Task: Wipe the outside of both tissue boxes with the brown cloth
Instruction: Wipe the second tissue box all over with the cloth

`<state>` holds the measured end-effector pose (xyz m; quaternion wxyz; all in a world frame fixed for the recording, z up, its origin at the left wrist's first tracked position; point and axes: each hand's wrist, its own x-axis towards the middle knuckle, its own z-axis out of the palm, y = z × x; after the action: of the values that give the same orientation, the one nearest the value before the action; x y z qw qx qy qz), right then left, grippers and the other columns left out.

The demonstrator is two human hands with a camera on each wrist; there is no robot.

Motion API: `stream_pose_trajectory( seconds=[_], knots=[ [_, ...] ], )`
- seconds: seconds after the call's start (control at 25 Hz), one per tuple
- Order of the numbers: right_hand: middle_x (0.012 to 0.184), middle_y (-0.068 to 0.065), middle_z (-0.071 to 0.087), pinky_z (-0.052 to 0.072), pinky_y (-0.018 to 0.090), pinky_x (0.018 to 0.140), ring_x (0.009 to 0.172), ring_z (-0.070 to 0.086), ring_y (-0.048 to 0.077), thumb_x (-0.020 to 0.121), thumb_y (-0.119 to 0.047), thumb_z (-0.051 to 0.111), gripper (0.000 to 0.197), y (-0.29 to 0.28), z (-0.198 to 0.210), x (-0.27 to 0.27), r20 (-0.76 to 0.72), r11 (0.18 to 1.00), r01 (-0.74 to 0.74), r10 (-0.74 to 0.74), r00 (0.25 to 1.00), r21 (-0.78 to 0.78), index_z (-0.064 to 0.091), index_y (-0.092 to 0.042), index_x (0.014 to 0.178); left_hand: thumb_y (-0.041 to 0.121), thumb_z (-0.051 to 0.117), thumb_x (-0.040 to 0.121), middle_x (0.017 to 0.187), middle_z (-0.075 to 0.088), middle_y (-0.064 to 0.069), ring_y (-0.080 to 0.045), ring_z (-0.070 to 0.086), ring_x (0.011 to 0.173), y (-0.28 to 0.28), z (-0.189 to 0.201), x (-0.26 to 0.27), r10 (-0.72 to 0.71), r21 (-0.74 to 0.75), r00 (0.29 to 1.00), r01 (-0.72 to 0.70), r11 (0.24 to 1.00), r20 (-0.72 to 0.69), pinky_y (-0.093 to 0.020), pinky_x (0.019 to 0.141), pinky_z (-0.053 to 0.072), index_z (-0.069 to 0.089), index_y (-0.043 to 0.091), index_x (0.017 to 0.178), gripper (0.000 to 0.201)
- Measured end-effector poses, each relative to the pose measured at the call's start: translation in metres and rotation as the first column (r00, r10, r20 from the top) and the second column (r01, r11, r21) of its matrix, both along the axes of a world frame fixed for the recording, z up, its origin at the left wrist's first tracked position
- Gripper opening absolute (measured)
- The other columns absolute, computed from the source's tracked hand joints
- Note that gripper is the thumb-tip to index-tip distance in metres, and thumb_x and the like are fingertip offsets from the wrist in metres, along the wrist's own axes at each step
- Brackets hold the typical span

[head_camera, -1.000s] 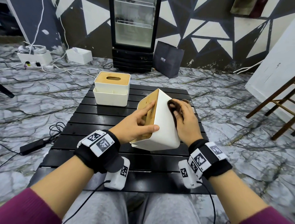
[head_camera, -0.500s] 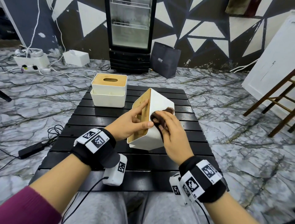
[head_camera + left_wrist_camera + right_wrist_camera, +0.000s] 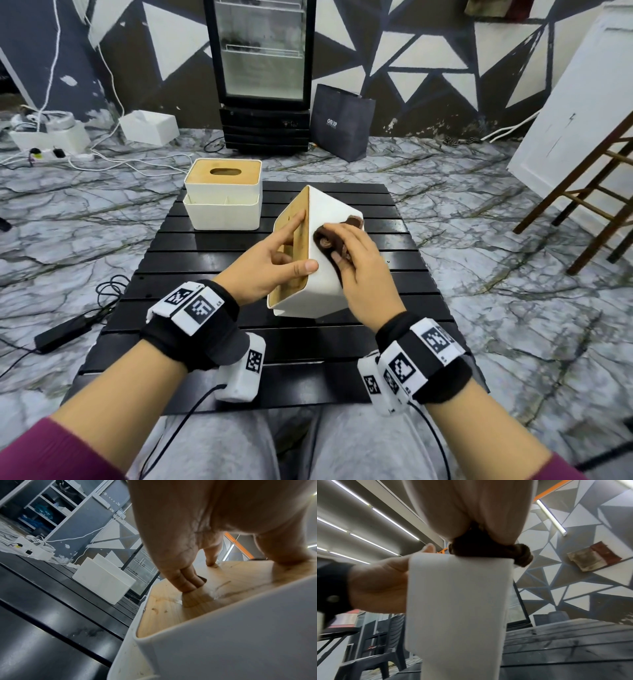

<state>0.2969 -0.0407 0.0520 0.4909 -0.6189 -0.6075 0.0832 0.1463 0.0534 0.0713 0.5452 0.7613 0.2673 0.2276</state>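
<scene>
You are wiping the tilted tissue box (image 3: 322,274), your right hand (image 3: 363,270) bunching the brown cloth (image 3: 329,240) in curled fingers, your left hand (image 3: 270,267) gripping its lid; next, probably turn it to another side.

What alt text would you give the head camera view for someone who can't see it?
A right hand rubs a brown cloth over a tipped white tissue box gripped by the left hand, above a black slatted table; a second tissue box stands behind.
</scene>
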Motion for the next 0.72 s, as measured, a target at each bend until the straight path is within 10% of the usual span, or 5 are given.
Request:
stream_pose_trajectory(
  seconds=[0.2, 0.44, 0.72],
  knots=[
    [0.129, 0.005, 0.048, 0.029, 0.028, 0.107, 0.123, 0.041, 0.018, 0.087, -0.012, 0.041, 0.04, -0.009, -0.009, -0.004, 0.0, 0.999, 0.04, -0.04, 0.999, 0.025, 0.048, -0.015, 0.127, 0.056, 0.069, 0.056, 0.107, 0.054, 0.012, -0.004, 0.06, 0.08, -0.003, 0.0, 0.0, -0.011, -0.002, 1.0, 0.011, 1.0, -0.004, -0.009, 0.077, 0.046, 0.021, 0.058, 0.13, 0.088],
    [0.13, 0.005, 0.048, 0.028, 0.023, 0.108, 0.123, 0.039, 0.014, 0.089, -0.003, 0.044, 0.039, 0.007, 0.007, 0.002, 0.032, 0.999, -0.043, 0.042, 0.999, 0.031, 0.048, -0.013, 0.126, 0.014, 0.067, 0.081, 0.104, 0.051, 0.011, 0.003, 0.057, 0.071, -0.007, 0.001, 0.002, -0.045, -0.006, 0.999, 0.045, 0.999, 0.005, -0.01, 0.069, 0.047, 0.018, 0.038, 0.145, 0.084],
    [0.13, 0.006, 0.048, 0.026, 0.028, 0.108, 0.126, 0.037, 0.018, 0.09, -0.002, 0.044, 0.037, 0.027, 0.023, 0.025, 0.087, 0.999, -0.039, 0.04, 0.995, -0.011, 0.049, -0.013, 0.125, 0.016, 0.072, 0.077, 0.107, 0.048, 0.011, 0.0, 0.059, 0.074, -0.011, -0.001, -0.001, -0.064, -0.017, 0.997, 0.065, 0.998, 0.049, -0.014, 0.069, 0.05, 0.019, 0.046, 0.136, 0.085]
  ],
)
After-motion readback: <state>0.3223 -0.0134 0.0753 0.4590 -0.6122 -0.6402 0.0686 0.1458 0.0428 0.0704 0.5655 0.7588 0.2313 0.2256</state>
